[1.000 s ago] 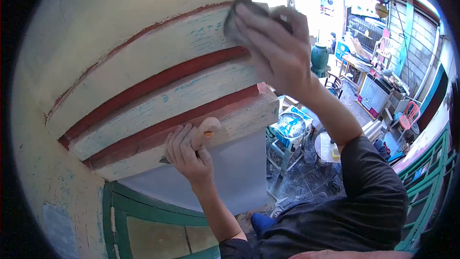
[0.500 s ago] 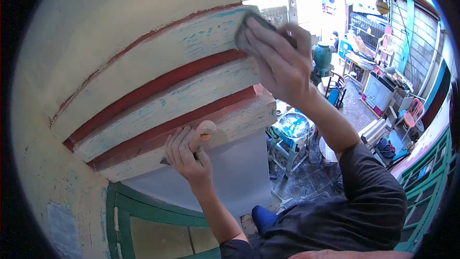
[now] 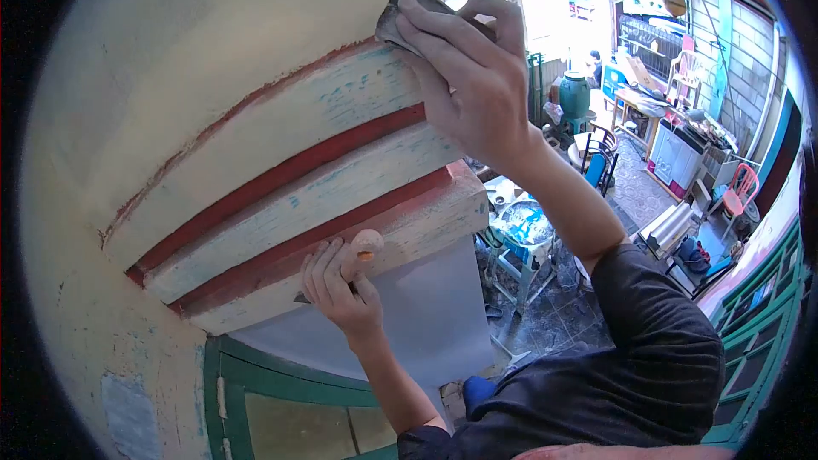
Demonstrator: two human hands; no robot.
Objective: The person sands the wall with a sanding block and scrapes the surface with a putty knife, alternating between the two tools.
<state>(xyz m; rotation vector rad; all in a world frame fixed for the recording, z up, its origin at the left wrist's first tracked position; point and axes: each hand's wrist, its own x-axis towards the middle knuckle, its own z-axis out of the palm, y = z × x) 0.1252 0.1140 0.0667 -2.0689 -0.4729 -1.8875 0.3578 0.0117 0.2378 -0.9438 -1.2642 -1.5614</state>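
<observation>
My right hand (image 3: 477, 77) is closed on a dark, dusty sanding sheet (image 3: 399, 21), pressed against the upper end of the stepped moulding (image 3: 273, 132). That moulding has cream bands with worn blue patches and red grooves between them. Lower down, my left hand (image 3: 341, 285) rests at the bottom band, fingers wrapped round a tool with a rounded, pale handle end (image 3: 367, 244). A small dark tip of this tool shows at the left of the hand; the rest is hidden.
Below are a green door frame (image 3: 290, 375) and a stool with a blue-stained top (image 3: 524, 223). Farther off stand a green barrel (image 3: 574, 95), a table with clutter (image 3: 639, 102), a pink chair (image 3: 740, 190) and a person partly visible in the background.
My right hand has moved left and slightly up with the sheet, to the moulding's upper edge. My left hand keeps its hold on the tool. The view has shifted slightly.
</observation>
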